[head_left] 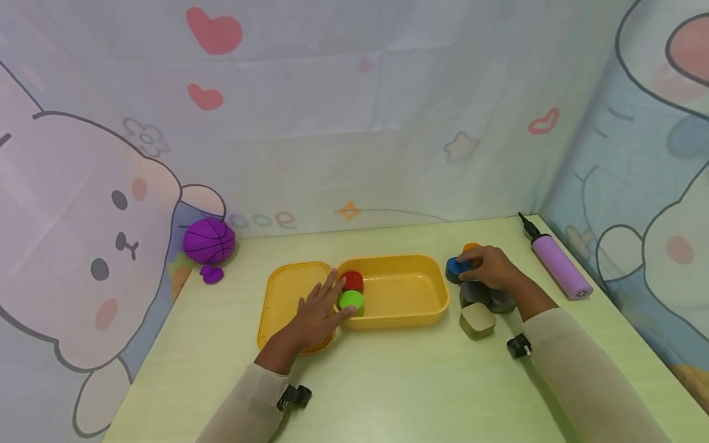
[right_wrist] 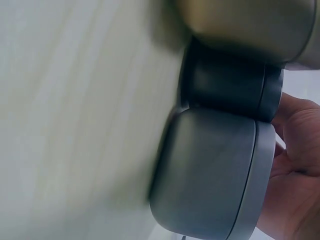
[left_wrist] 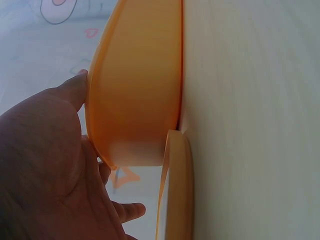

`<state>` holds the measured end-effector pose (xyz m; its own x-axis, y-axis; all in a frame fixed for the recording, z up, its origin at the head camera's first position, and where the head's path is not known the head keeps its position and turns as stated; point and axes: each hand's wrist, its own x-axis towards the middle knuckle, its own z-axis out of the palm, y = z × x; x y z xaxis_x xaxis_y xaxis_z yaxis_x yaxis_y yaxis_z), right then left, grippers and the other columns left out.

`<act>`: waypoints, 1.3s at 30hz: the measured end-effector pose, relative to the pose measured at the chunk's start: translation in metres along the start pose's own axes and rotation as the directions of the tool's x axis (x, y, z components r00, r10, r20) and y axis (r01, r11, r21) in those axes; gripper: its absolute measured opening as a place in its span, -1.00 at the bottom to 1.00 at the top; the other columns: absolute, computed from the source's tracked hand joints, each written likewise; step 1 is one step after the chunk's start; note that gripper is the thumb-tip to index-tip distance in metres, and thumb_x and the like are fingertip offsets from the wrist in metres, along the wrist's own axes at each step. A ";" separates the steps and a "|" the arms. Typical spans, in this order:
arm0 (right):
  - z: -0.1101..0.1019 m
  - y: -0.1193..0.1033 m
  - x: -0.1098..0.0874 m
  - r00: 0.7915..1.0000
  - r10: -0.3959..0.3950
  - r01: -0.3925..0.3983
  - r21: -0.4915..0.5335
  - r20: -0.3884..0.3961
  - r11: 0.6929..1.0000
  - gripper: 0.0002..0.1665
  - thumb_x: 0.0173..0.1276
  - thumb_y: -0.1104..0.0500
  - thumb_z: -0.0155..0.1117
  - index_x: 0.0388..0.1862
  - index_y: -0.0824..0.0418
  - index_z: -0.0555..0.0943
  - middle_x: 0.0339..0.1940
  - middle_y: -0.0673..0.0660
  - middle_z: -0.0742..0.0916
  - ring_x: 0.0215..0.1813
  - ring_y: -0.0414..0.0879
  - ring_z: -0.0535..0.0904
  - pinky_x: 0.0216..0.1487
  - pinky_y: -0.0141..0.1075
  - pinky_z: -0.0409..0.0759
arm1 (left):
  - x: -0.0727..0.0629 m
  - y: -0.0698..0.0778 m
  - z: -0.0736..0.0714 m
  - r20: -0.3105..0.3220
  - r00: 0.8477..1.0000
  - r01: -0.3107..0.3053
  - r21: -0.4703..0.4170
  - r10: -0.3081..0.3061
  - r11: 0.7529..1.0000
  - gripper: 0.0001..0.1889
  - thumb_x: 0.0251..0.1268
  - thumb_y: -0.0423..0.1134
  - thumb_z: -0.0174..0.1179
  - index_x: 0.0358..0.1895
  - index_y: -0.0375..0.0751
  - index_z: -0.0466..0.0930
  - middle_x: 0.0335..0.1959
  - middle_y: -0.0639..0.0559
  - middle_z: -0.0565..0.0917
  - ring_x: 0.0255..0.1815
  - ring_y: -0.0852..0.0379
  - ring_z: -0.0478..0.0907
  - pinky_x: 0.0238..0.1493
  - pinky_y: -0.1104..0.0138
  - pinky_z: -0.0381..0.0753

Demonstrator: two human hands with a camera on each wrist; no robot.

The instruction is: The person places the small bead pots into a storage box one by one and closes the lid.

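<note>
The blue tub (head_left: 454, 269) is on the table (head_left: 388, 387), just beside the yellow box (head_left: 388, 321), between two and three o'clock from its middle. The right hand (head_left: 492, 269) seems to pinch this tub with thumb and fingers, although the right wrist view hides the contact. The left hand (head_left: 316, 317) lies with spread fingers at the box's nine o'clock end, near the red tub (head_left: 352, 280) and the green tub (head_left: 351, 299) inside. The two hands are well apart. In my judgement, the grip should be firm on opposite sides, and any lift should go straight up, because an orange tub (head_left: 471, 247) sits close at one o'clock and a black tub (head_left: 472, 294) close at five. The left hand should press only lightly, so the box does not tip.
</note>
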<state>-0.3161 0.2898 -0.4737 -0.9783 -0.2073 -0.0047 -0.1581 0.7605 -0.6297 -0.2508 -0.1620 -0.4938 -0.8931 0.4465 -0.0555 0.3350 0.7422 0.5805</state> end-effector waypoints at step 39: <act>0.003 -0.024 -0.020 0.945 -0.105 0.190 0.258 -0.310 0.947 -0.49 0.50 0.14 0.54 0.35 0.28 0.75 0.49 0.30 0.64 0.50 0.18 0.43 0.24 0.02 0.45 | 0.000 -0.001 0.000 -0.004 1.000 -0.002 -0.014 0.002 1.000 -0.10 0.68 0.39 -0.04 0.85 0.15 -0.15 0.88 0.19 -0.35 0.87 -0.42 -0.29 0.59 -0.65 -0.36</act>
<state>-0.2923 0.2738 -0.4612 -0.9495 -0.0852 0.3020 -0.3007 0.5221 -0.7981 -0.2508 -0.1628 -0.4949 -0.8937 0.4457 -0.0514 0.3321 0.7342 0.5921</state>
